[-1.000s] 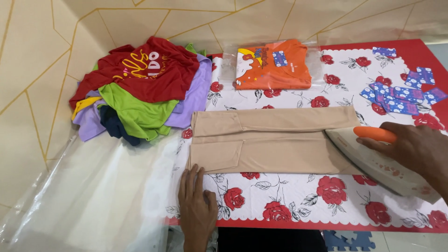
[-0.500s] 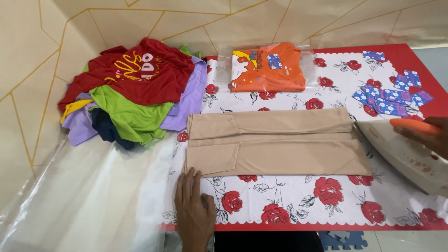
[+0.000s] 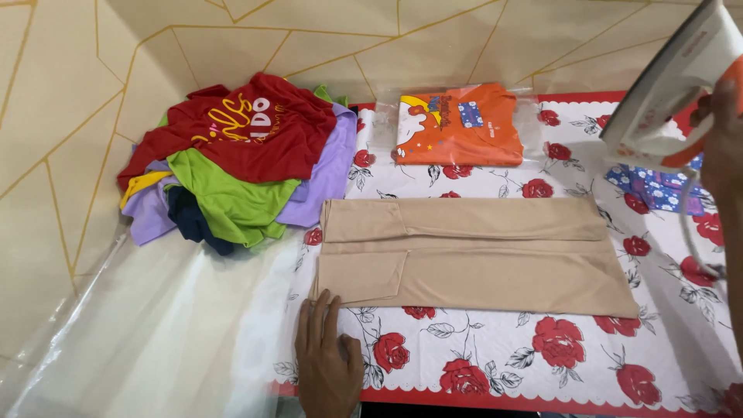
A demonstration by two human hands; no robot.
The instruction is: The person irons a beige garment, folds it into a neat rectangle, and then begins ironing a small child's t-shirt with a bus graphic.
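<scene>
Left hand (image 3: 328, 358) flat on the rose-print cloth (image 3: 495, 348), fingers together and spread forward, tips just touching the near left corner of the beige folded garment (image 3: 472, 255) but gripping nothing. Right hand (image 3: 724, 128) up at the far right edge, wrapped around the orange handle of the white iron (image 3: 667, 89), lifted well clear of the table and tilted, soleplate off the fabric, cord (image 3: 689, 232) trailing down beside the wrist. Beige garment lying lengthwise in the middle of the cloth, folded in long panels, looking smooth and flat, with no obvious creases left on the upper face. Judging from that, pressing of this piece seems about finished; packing it away apparently remaining. One orange shirt in a clear bag (image 3: 460, 124) already sitting at the far edge. Heap of loose coloured shirts (image 3: 240, 159) piled at the left, red on top, green and lilac beneath, all unfolded, so plenty apparently left to handle. Blue patterned labels (image 3: 658, 190) scattered under the raised iron. Clear plastic sheeting (image 3: 147, 333) crumpled at lower left.
</scene>
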